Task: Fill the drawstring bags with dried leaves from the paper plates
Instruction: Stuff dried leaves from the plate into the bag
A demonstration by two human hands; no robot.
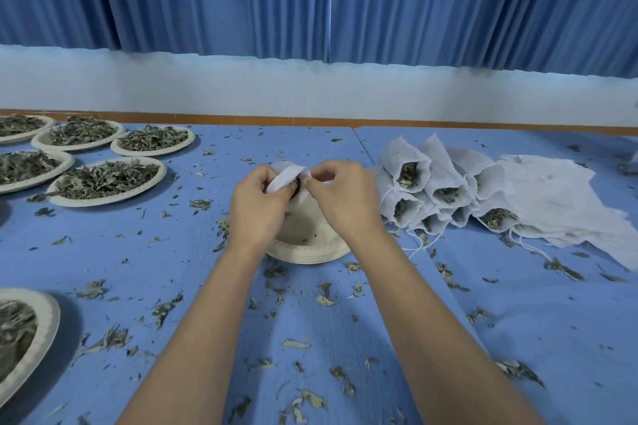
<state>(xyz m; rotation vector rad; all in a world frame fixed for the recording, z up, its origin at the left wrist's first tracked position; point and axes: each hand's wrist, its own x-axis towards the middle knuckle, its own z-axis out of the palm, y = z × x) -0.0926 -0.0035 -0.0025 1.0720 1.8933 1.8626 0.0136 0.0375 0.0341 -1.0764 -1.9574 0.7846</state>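
In the middle of the frame, the left hand (257,200) and right hand (341,197) are both pinching the drawstring bag (286,177) over the paper plate (303,252). Holding its mouth wide and low is probably stopping dried leaves (296,183) from spilling.
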